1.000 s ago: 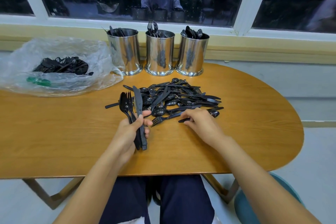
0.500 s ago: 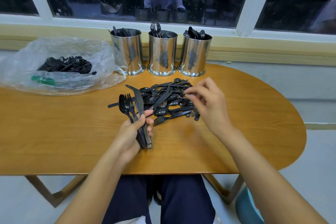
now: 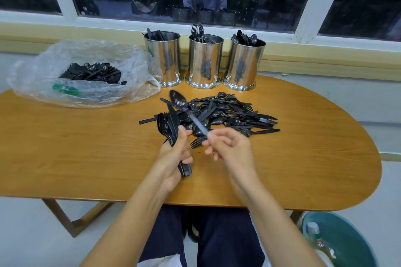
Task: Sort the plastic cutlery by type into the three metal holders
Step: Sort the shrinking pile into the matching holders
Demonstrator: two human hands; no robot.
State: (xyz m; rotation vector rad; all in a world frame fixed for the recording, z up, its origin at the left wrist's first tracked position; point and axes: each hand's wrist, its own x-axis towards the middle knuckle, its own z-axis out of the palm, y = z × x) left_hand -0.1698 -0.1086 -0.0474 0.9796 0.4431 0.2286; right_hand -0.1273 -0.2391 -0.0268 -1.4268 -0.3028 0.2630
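A heap of black plastic cutlery lies on the wooden table. Behind it stand three metal holders: the left holder with knives, the middle holder with forks, the right holder with spoons. My left hand grips a bundle of cutlery, a knife, a fork and a spoon, pointing up and away. My right hand pinches the handle end of a single black spoon, whose bowl is raised above the bundle, blurred by motion.
A clear plastic bag with more black cutlery lies at the table's back left, touching the left holder. A window sill runs behind the holders. A teal bin stands on the floor at the lower right.
My right hand left the heap with a spoon and swung it left towards the bundle in my left hand. The left hand has stayed in place with its bundle.
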